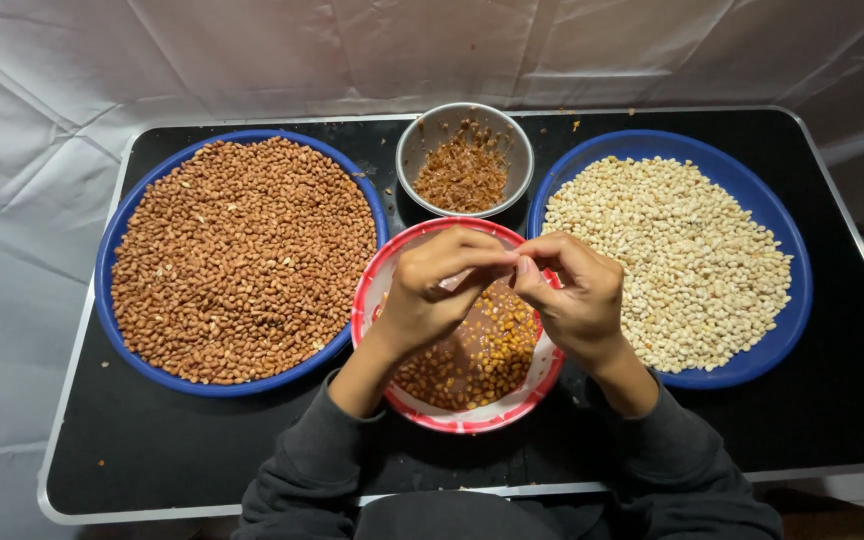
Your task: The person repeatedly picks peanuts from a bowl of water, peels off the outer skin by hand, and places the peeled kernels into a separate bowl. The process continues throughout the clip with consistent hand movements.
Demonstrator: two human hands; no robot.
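My left hand (434, 290) and my right hand (574, 296) meet fingertip to fingertip above a red-rimmed white bowl (464, 420) of wet, soaked peanuts (482, 355). The fingertips pinch something small between them, probably a single peanut, but it is hidden by the fingers. A large blue plate (112, 250) on the left holds red-skinned peanuts (242, 255). Another blue plate (782, 330) on the right holds pale skinned peanuts (697, 260). A small steel bowl (422, 140) behind the hands holds loose brown skins (462, 178).
Everything sits on a black folding table (152, 450) with a metal edge. A white cloth (32, 100) hangs behind and to the left. A few stray skin bits lie on the table near the steel bowl.
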